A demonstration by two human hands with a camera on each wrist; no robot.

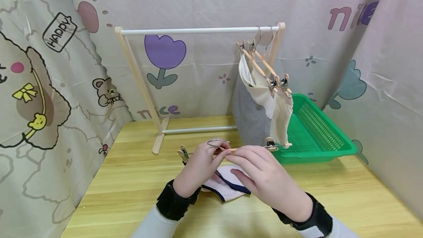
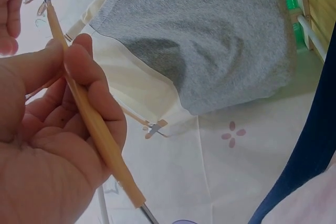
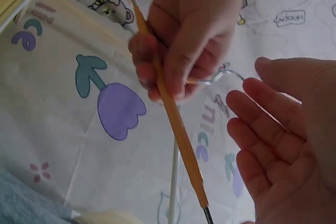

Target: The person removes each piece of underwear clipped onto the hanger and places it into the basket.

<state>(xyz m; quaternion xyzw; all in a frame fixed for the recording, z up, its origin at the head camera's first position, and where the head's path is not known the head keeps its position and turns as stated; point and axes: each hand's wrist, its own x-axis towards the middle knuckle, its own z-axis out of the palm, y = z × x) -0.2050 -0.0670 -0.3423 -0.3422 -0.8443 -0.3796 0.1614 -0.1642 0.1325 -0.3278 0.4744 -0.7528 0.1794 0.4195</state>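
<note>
Head view: left hand (image 1: 198, 166) pinching wooden clip hanger (image 1: 231, 149) above pink garment (image 1: 228, 186); right hand (image 1: 264, 179) loosely spread alongside. Best kept level, clips reachable.

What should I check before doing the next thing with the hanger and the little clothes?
1. Left hand grips the wooden hanger: ok.
2. Right hand holds something: not ok, its fingers are open beside the hanger.
3. Small pink garment clipped to the hanger: not ok, it lies on the table under the hands.
4. Free rail on the rack: ok.
5. Hanger clips open: cannot tell.
</note>
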